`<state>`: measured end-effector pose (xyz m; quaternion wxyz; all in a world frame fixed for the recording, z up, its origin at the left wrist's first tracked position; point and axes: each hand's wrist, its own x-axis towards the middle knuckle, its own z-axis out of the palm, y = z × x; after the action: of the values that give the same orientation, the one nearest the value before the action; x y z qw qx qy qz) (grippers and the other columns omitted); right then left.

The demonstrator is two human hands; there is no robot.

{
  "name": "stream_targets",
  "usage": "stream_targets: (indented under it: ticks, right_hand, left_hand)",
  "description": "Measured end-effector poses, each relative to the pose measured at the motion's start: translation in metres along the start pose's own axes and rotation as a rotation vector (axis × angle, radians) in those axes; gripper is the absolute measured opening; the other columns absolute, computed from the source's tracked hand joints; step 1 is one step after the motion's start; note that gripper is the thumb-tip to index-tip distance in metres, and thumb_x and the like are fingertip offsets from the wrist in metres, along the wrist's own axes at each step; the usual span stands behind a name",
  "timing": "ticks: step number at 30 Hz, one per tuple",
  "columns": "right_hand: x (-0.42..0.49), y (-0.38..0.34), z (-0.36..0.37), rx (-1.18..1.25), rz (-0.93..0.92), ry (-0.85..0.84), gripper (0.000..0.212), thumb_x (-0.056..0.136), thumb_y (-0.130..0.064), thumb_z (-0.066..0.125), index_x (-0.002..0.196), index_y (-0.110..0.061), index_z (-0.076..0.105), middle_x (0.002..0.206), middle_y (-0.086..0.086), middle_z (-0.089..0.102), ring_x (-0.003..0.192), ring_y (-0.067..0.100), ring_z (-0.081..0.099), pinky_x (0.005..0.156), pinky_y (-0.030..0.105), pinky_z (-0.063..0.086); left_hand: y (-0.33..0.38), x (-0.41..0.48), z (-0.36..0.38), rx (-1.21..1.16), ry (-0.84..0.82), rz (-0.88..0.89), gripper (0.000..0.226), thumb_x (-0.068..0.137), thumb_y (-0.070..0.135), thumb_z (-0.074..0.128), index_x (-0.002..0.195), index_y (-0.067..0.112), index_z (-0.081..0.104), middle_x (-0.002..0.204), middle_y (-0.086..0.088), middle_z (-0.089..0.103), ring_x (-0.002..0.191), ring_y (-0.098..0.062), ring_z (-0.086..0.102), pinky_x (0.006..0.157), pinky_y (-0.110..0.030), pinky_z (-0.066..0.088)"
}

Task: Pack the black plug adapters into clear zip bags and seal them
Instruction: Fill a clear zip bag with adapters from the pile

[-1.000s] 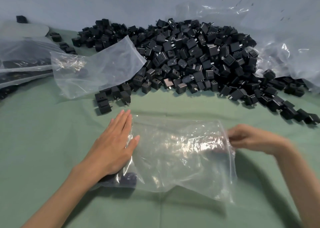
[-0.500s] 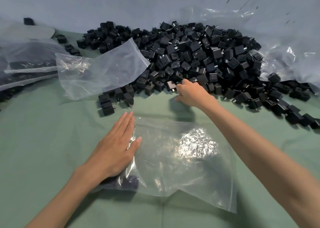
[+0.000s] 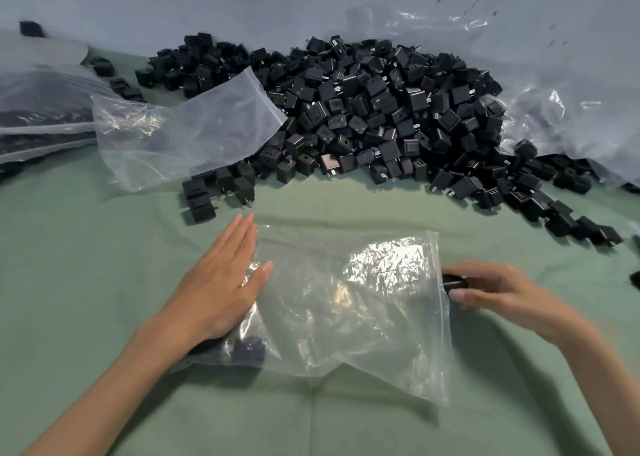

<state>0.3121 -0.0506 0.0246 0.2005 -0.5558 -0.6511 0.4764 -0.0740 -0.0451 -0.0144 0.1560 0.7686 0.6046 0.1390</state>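
A clear zip bag [image 3: 349,303] lies flat on the green cloth in front of me, its zip edge to the right. My left hand [image 3: 221,282] presses flat on the bag's left end, fingers straight. A few black adapters [image 3: 247,350] show dark inside the bag near my left wrist. My right hand [image 3: 491,291] grips one black plug adapter [image 3: 454,282] right at the bag's zip edge. A big heap of black plug adapters [image 3: 374,109] fills the far side of the table.
A second empty clear bag [image 3: 180,133] lies at the back left, partly over the heap. Filled bags [image 3: 38,109] are stacked at the far left edge. Crumpled clear plastic [image 3: 554,109] lies at the back right. Loose adapters [image 3: 568,220] trail off to the right.
My right hand went from the bag's right edge to the heap, took an adapter, and has come back to the zip edge with it. My left hand stayed pressed on the bag.
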Motion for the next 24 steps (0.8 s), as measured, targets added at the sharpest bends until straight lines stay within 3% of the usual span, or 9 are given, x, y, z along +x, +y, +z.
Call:
stream_targets:
  ticks: [2, 7, 11, 13, 16, 18, 21, 22, 24]
  right_hand:
    - [-0.008, 0.001, 0.014, 0.140, 0.002, 0.002, 0.030, 0.079, -0.023, 0.065, 0.106, -0.031, 0.074, 0.090, 0.001, 0.073, 0.071, 0.013, 0.060, 0.063, 0.019, 0.050]
    - [-0.016, 0.004, 0.038, 0.623, 0.175, -0.075, 0.036, 0.085, -0.031, 0.053, 0.104, -0.009, 0.073, 0.070, 0.010, 0.058, 0.050, 0.013, 0.051, 0.045, 0.018, 0.047]
    - [-0.012, -0.011, 0.049, 0.942, 0.149, 0.102, 0.033, 0.083, -0.026, 0.053, 0.090, -0.004, 0.076, 0.073, 0.011, 0.064, 0.048, 0.012, 0.057, 0.046, 0.019, 0.052]
    - [-0.012, -0.014, 0.050, 0.894, 0.062, 0.235, 0.034, 0.085, -0.027, 0.052, 0.098, -0.001, 0.070, 0.089, 0.018, 0.071, 0.070, 0.025, 0.071, 0.060, 0.027, 0.059]
    - [-0.017, -0.020, 0.054, 0.892, -0.020, 0.295, 0.035, 0.087, -0.027, 0.049, 0.103, -0.002, 0.068, 0.104, 0.022, 0.070, 0.096, 0.037, 0.069, 0.073, 0.034, 0.059]
    - [-0.021, -0.024, 0.055, 0.901, -0.027, 0.310, 0.035, 0.086, -0.028, 0.048, 0.100, -0.005, 0.071, 0.103, 0.020, 0.071, 0.090, 0.031, 0.071, 0.063, 0.028, 0.059]
    - [-0.032, -0.032, 0.053, 0.897, 0.011, 0.276, 0.044, 0.081, -0.035, 0.053, 0.107, -0.002, 0.065, 0.090, 0.018, 0.072, 0.061, 0.026, 0.071, 0.039, 0.020, 0.051]
    - [-0.035, -0.034, 0.053, 0.894, 0.042, 0.222, 0.049, 0.078, -0.039, 0.060, 0.105, 0.001, 0.065, 0.088, 0.021, 0.071, 0.061, 0.029, 0.071, 0.041, 0.023, 0.053]
    - [-0.040, -0.035, 0.055, 0.845, 0.086, 0.077, 0.052, 0.072, -0.044, 0.075, 0.099, 0.001, 0.071, 0.096, 0.029, 0.069, 0.082, 0.040, 0.071, 0.058, 0.033, 0.059]
  left_hand:
    - [0.000, -0.001, 0.000, -0.006, -0.001, -0.005, 0.085, 0.082, 0.066, 0.005, 0.152, 0.020, -0.006, 0.156, 0.018, -0.019, 0.135, 0.012, -0.026, 0.113, -0.017, -0.010]
    - [0.000, 0.000, 0.000, -0.006, -0.003, -0.008, 0.087, 0.080, 0.068, 0.003, 0.152, 0.021, -0.006, 0.156, 0.018, -0.019, 0.135, 0.012, -0.026, 0.114, -0.019, -0.009]
    - [0.000, 0.000, 0.000, -0.009, -0.004, -0.006, 0.087, 0.081, 0.068, 0.004, 0.153, 0.020, -0.006, 0.156, 0.018, -0.019, 0.135, 0.011, -0.025, 0.114, -0.019, -0.009]
    - [0.000, 0.000, -0.001, -0.015, -0.001, -0.006, 0.087, 0.081, 0.067, 0.005, 0.153, 0.019, -0.005, 0.156, 0.017, -0.018, 0.135, 0.011, -0.025, 0.113, -0.017, -0.010]
    - [0.001, 0.000, -0.001, -0.017, 0.005, -0.006, 0.087, 0.081, 0.068, 0.005, 0.153, 0.019, -0.005, 0.156, 0.018, -0.018, 0.135, 0.012, -0.025, 0.112, -0.015, -0.011]
    - [0.002, -0.001, -0.001, -0.017, 0.003, -0.001, 0.087, 0.081, 0.068, 0.005, 0.153, 0.020, -0.005, 0.156, 0.018, -0.018, 0.135, 0.012, -0.025, 0.111, -0.014, -0.012]
    - [0.002, -0.001, -0.002, -0.011, 0.000, 0.000, 0.086, 0.082, 0.067, 0.006, 0.152, 0.020, -0.006, 0.156, 0.018, -0.019, 0.135, 0.012, -0.026, 0.109, -0.013, -0.013]
    - [0.002, -0.001, -0.002, -0.009, 0.000, 0.000, 0.085, 0.082, 0.066, 0.007, 0.152, 0.020, -0.006, 0.156, 0.018, -0.019, 0.134, 0.012, -0.027, 0.109, -0.012, -0.014]
    - [0.002, -0.001, -0.002, -0.013, 0.002, 0.000, 0.085, 0.082, 0.065, 0.008, 0.153, 0.020, -0.006, 0.156, 0.018, -0.019, 0.134, 0.012, -0.026, 0.108, -0.011, -0.015]
